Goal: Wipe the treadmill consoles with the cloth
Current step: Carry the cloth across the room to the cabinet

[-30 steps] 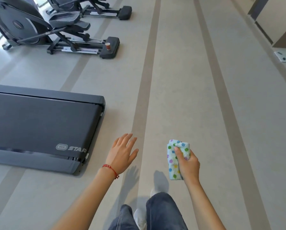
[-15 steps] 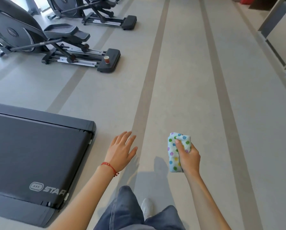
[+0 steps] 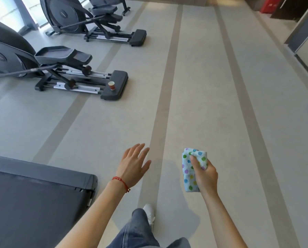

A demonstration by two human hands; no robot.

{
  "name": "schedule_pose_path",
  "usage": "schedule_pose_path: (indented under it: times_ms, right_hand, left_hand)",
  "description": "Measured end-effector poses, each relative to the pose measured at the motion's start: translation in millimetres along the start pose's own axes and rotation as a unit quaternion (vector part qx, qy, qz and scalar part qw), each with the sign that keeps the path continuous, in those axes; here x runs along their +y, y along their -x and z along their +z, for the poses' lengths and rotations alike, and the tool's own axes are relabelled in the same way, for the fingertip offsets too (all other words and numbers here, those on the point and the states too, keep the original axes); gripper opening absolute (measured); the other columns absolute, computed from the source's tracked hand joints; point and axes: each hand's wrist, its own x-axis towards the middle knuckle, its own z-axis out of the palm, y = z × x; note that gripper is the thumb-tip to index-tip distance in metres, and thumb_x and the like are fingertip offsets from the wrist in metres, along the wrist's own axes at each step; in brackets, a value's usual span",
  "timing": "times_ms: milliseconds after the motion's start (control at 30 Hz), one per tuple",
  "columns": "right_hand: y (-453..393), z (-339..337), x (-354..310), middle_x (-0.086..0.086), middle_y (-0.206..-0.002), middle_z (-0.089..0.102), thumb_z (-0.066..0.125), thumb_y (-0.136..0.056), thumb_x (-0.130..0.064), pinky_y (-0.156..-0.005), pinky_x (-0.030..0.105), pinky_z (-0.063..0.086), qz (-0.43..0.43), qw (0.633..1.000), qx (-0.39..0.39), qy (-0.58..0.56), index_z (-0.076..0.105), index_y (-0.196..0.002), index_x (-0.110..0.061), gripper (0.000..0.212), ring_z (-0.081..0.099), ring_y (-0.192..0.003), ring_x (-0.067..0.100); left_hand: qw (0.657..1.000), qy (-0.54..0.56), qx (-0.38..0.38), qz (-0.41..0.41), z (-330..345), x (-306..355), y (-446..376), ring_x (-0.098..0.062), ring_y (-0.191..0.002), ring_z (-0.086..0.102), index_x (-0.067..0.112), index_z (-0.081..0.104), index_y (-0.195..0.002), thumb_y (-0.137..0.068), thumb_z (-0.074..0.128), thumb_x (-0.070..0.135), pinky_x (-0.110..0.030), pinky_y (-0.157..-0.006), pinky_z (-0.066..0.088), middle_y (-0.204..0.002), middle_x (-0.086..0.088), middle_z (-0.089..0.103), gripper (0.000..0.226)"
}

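- Floor [image 3: 194, 86]: pale grey-beige, run lengthwise by darker stripes; it fills most of your view.
- Treadmill deck [image 3: 33, 203]: dark, at your lower left; only its rear end shows, no console visible.
- Elliptical trainer [image 3: 60, 68]: upper left, with a small red paper cup [image 3: 111, 85] standing on its rear foot. A second elliptical [image 3: 96, 24] stands beyond it.
- Your right hand [image 3: 206, 174]: closed around the folded cloth [image 3: 190, 169], white with coloured dots, held in the air above the floor.
- Your left hand [image 3: 131, 165]: empty, fingers spread, a red bracelet [image 3: 121, 182] at the wrist.
- Your leg in blue jeans [image 3: 137, 230] and a white shoe [image 3: 149, 212], bottom centre.
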Motion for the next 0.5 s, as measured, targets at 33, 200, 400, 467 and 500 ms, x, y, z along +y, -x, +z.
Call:
schedule_pose_path:
  times_ms: [33, 200, 400, 467, 500]
  right_hand:
    - [-14, 9, -9, -0.006, -0.074, 0.062, 0.065, -0.084, -0.034, -0.054, 0.021, 0.043, 0.002, 1.000, 0.000, 0.003, 0.060, -0.076, -0.022, 0.015, 0.061, -0.068, 0.009]
    - [-78, 42, -43, -0.007, -0.075, 0.063, 0.064, -0.084, -0.034, -0.052, 0.019, 0.043, 0.011, 1.000, 0.002, 0.009, 0.059, -0.076, -0.023, 0.015, 0.061, -0.068, 0.007]
    - [-175, 69, -70, -0.006, -0.077, 0.066, 0.064, -0.084, -0.034, -0.051, 0.012, 0.044, 0.020, 0.999, 0.011, 0.024, 0.061, -0.079, -0.022, 0.013, 0.063, -0.070, 0.007]
    - [-218, 78, -80, -0.005, -0.077, 0.066, 0.065, -0.084, -0.033, -0.049, 0.008, 0.044, 0.020, 0.999, 0.015, 0.024, 0.062, -0.079, -0.021, 0.014, 0.063, -0.070, 0.008]
    - [-240, 83, -87, -0.005, -0.076, 0.065, 0.065, -0.084, -0.033, -0.048, 0.007, 0.043, 0.019, 0.999, 0.017, 0.021, 0.062, -0.079, -0.021, 0.013, 0.062, -0.069, 0.007]
  left_hand:
    - [1.000, -0.002, 0.007, 0.005, 0, -9, -17, -0.033, -0.106, 0.060, 0.007, 0.063, -0.112, -0.100, 0.014, 0.048, -0.043, -0.084, 0.050, -0.115, -0.014, 0.064, 0.065]
    - [1.000, 0.010, -0.008, 0.004, 5, -46, -96, -0.033, -0.108, 0.059, 0.006, 0.063, -0.113, -0.100, 0.013, 0.048, -0.044, -0.085, 0.049, -0.117, -0.014, 0.063, 0.067]
    - [0.999, 0.010, -0.029, 0.011, 29, -77, -195, -0.032, -0.108, 0.060, 0.006, 0.064, -0.113, -0.100, 0.011, 0.049, -0.044, -0.086, 0.049, -0.117, -0.013, 0.063, 0.069]
    - [0.999, 0.011, -0.032, 0.013, 39, -88, -238, -0.032, -0.109, 0.059, 0.006, 0.064, -0.114, -0.100, 0.011, 0.049, -0.044, -0.087, 0.049, -0.117, -0.013, 0.063, 0.069]
    - [0.999, 0.013, -0.033, 0.013, 45, -93, -261, -0.032, -0.109, 0.059, 0.006, 0.064, -0.114, -0.100, 0.012, 0.049, -0.043, -0.087, 0.049, -0.118, -0.013, 0.063, 0.069]
